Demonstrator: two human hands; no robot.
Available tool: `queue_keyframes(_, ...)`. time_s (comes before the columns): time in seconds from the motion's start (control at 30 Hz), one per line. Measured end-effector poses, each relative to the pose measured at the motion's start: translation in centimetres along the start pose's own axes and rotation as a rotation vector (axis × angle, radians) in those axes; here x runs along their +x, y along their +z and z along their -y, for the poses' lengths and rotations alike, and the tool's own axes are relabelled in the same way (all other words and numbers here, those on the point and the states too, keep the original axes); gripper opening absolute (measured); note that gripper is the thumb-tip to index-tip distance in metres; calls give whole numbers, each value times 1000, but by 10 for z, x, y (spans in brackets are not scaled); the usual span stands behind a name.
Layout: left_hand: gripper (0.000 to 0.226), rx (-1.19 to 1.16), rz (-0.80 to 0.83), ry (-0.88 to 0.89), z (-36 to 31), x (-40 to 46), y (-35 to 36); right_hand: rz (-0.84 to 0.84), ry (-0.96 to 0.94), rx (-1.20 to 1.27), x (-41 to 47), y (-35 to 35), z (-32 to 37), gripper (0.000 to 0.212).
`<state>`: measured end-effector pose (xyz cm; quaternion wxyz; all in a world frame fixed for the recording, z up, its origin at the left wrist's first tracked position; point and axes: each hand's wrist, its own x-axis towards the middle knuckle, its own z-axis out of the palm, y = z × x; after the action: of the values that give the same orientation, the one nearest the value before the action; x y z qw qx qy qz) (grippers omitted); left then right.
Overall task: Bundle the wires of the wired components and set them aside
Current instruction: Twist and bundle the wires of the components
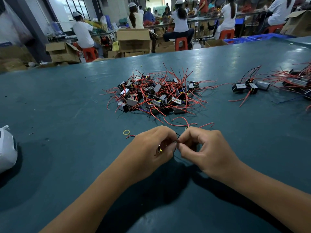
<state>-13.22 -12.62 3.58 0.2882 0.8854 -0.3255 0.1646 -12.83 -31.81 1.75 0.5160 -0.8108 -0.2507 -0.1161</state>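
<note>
Left hand [151,147]: fingers curled round a component [159,149], mostly hidden, above the table's [67,106] near middle. Right hand [205,148]: fingertips pinched on its thin wires [176,140]. Loose pile [156,95]: table centre. Second group [269,83]: right edge. Rubber band [126,132]: left of the hands. White bag [6,148]: left edge.

Two bare hands meet over the near middle of a dark teal tabletop [67,101]. The left hand [151,148] curls round a small component [159,149], mostly hidden. The right hand [207,152] pinches thin wires [176,140] between the hands. A pile [158,95] of black components with red wires lies mid-tabletop. More components [252,86] lie toward the right edge. A yellow rubber band [126,132] lies just left of the hands. A white bag [6,148] sits at the left edge.
</note>
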Motion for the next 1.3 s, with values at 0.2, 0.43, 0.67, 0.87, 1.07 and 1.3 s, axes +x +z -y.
queue_keyframes(0.2,17,260,13,196,-3,2,-4,22,-7,24,1,0,-1,14)
queue_keyframes(0.43,12,451,38,364,3,1,-9,121,136,282,6,0,2,15)
queue_keyframes(0.67,9,446,-48,387,7,2,-2,135,213,410,7,-1,5,14)
queue_keyframes(0.87,7,-114,-102,-35,11,-2,5,87,208,372,8,-3,0,10)
queue_keyframes(1.07,14,-304,-29,-207,11,-2,12,76,176,351,8,-4,-5,8)
queue_keyframes(1.3,13,-237,-44,-217,10,0,10,70,160,298,10,-3,-11,10)
